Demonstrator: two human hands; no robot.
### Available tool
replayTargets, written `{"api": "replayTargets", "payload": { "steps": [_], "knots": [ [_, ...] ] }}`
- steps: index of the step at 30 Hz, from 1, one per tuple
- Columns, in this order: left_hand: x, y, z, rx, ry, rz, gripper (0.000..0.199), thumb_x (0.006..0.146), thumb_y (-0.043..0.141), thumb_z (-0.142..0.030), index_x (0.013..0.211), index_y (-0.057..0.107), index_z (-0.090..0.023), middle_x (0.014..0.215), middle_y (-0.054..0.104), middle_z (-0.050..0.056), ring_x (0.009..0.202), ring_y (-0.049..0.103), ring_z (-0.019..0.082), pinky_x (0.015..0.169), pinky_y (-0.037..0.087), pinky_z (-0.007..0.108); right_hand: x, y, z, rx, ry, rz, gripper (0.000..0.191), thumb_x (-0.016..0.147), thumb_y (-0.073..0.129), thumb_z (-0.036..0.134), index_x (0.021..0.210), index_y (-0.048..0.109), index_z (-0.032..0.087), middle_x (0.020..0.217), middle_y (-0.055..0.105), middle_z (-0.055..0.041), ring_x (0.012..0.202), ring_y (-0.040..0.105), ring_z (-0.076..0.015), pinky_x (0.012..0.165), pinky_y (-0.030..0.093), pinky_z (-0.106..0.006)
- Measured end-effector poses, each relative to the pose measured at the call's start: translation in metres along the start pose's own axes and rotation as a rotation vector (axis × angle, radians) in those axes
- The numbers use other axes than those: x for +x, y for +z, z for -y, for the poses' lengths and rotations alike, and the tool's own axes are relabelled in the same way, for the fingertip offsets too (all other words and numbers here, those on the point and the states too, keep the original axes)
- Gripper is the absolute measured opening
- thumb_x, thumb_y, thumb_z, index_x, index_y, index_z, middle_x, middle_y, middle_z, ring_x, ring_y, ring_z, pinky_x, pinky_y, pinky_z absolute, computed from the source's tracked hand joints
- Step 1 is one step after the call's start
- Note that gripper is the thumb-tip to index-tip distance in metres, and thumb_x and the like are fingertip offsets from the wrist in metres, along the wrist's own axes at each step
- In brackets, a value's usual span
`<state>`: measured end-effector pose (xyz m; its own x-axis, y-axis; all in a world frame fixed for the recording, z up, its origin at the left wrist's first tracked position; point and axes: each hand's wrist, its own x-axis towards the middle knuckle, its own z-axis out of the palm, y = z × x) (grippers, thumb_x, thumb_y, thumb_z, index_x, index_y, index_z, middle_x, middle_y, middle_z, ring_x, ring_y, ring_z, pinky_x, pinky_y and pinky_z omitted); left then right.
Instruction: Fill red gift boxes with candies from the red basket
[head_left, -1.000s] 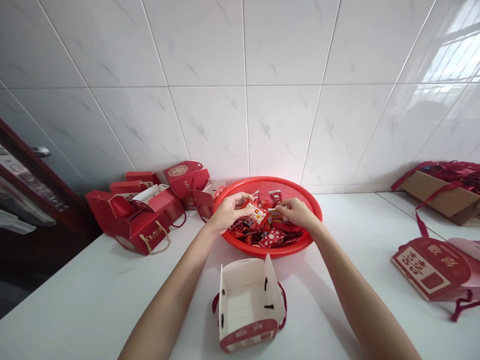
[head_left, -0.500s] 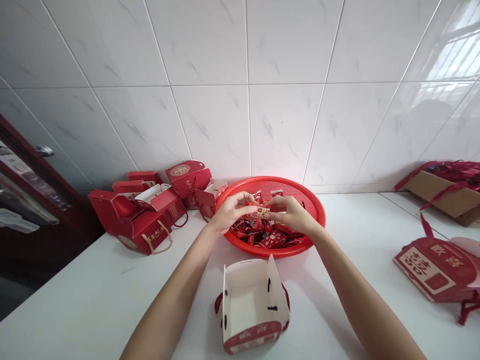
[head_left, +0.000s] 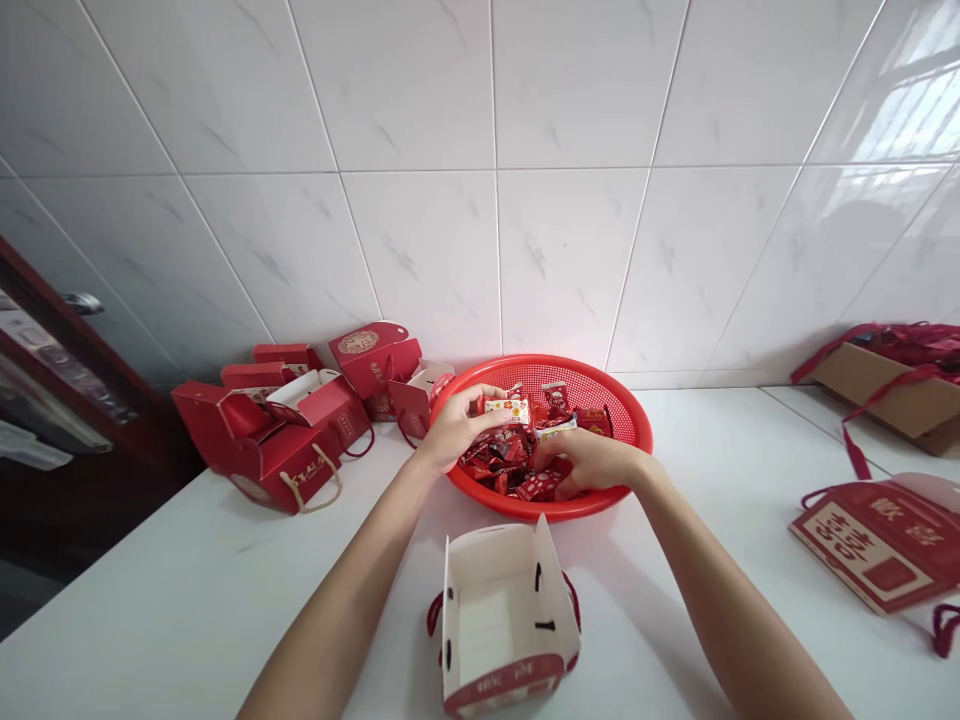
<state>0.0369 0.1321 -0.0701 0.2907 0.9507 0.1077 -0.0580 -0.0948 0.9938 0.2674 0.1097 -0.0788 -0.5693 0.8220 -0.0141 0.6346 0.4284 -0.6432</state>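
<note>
A: And the left hand had one! Thumb and fingers were clamped on a flowery packet, up over the left part of the red basket.

B: What about the right hand?

A: Right down among the packets, fingers dipped into the pile! A pale packet lay up against them, but whether it was pinched or merely touched, I couldn't tell.

B: So how far along was it all?

A: Early going for this round, I'd have said. One packet was picked out, plenty lay in the basket, and the open box just in front showed no packet on its white floor.

B: And beyond that?

A: A cluster of red boxes stood to the left by the wall! Most of their insides were hidden, so there was no telling how many were filled. Another red box lay well off to the right.
</note>
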Motion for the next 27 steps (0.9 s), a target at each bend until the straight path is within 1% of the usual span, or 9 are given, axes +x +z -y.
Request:
{"api": "replayTargets", "payload": {
  "steps": [2,4,6,9,11,14,18,24,27],
  "knots": [
    [0.000,0.000,0.000,-0.010,0.006,-0.017,0.046,0.062,0.092,-0.037,0.097,0.069,-0.018,0.091,0.075,0.001,0.077,0.071,0.016,0.079,0.058,0.032,0.002,0.001,0.002,0.020,0.013,-0.004,0.028,0.061,0.082,0.010,0.085,0.079,0.025,0.093,0.077,-0.0032,0.086,0.070,-0.0252,0.072,0.052,-0.033],
    [0.000,0.000,0.000,-0.034,0.010,-0.063,0.047,0.062,0.092,-0.036,0.100,0.068,-0.019,0.089,0.074,0.000,0.078,0.071,0.017,0.078,0.058,0.031,0.002,0.000,0.004,0.059,-0.010,0.004,0.015,0.069,0.081,0.019,0.083,0.078,0.024,0.090,0.076,-0.0030,0.084,0.069,-0.0243,0.072,0.051,-0.033],
    [0.001,-0.001,0.001,-0.043,0.018,-0.115,0.050,0.063,0.090,-0.037,0.105,0.067,-0.021,0.085,0.072,-0.001,0.077,0.071,0.017,0.074,0.057,0.030,0.000,-0.005,0.005,0.095,-0.039,-0.014,0.011,0.075,0.080,0.027,0.085,0.077,0.024,0.088,0.075,-0.0025,0.082,0.068,-0.0232,0.072,0.050,-0.033],
    [0.002,-0.002,0.004,0.013,0.059,-0.133,0.048,0.066,0.088,-0.040,0.107,0.069,-0.023,0.083,0.072,-0.001,0.075,0.070,0.018,0.070,0.055,0.029,-0.005,-0.014,0.005,0.127,-0.042,-0.111,0.020,0.070,0.082,0.024,0.088,0.074,0.024,0.087,0.072,-0.0010,0.080,0.064,-0.0215,0.072,0.049,-0.033],
    [0.003,-0.003,0.005,0.064,0.116,-0.109,0.040,0.067,0.087,-0.042,0.098,0.073,-0.022,0.088,0.073,0.001,0.083,0.070,0.019,0.077,0.056,0.031,-0.008,-0.019,0.004,0.165,-0.058,-0.205,0.026,0.065,0.081,0.020,0.089,0.072,0.023,0.090,0.071,-0.0010,0.084,0.063,-0.0217,0.074,0.049,-0.033],
    [0.003,-0.002,0.005,0.107,0.166,-0.061,0.032,0.068,0.086,-0.044,0.087,0.077,-0.020,0.098,0.076,0.005,0.097,0.070,0.023,0.093,0.054,0.036,-0.009,-0.021,0.006,0.276,-0.109,-0.353,0.029,0.067,0.081,0.024,0.092,0.068,0.022,0.097,0.069,-0.0028,0.090,0.063,-0.0226,0.078,0.051,-0.035],
    [0.002,0.000,0.004,0.083,0.141,-0.063,0.033,0.068,0.086,-0.046,0.089,0.080,-0.021,0.103,0.079,0.006,0.103,0.070,0.026,0.098,0.054,0.039,-0.005,-0.016,0.012,0.306,-0.127,-0.501,0.029,0.069,0.076,0.023,0.096,0.065,0.022,0.098,0.069,-0.0028,0.081,0.060,-0.0194,0.077,0.052,-0.036],
    [0.003,0.000,0.005,-0.003,0.103,-0.159,0.032,0.069,0.083,-0.046,0.090,0.081,-0.022,0.102,0.080,0.005,0.106,0.071,0.028,0.095,0.056,0.039,-0.006,-0.016,0.018,0.379,-0.181,-0.511,0.029,0.071,0.076,0.026,0.098,0.064,0.023,0.103,0.069,-0.0048,0.085,0.063,-0.0207,0.078,0.054,-0.037],
    [0.001,0.000,0.003,0.045,0.122,-0.123,0.031,0.074,0.080,-0.047,0.093,0.081,-0.023,0.105,0.080,0.005,0.111,0.069,0.029,0.097,0.054,0.038,-0.006,-0.015,0.020,0.379,-0.185,-0.522,0.030,0.072,0.076,0.025,0.100,0.064,0.023,0.105,0.069,-0.0050,0.088,0.064,-0.0215,0.079,0.054,-0.037]
  ]
}}
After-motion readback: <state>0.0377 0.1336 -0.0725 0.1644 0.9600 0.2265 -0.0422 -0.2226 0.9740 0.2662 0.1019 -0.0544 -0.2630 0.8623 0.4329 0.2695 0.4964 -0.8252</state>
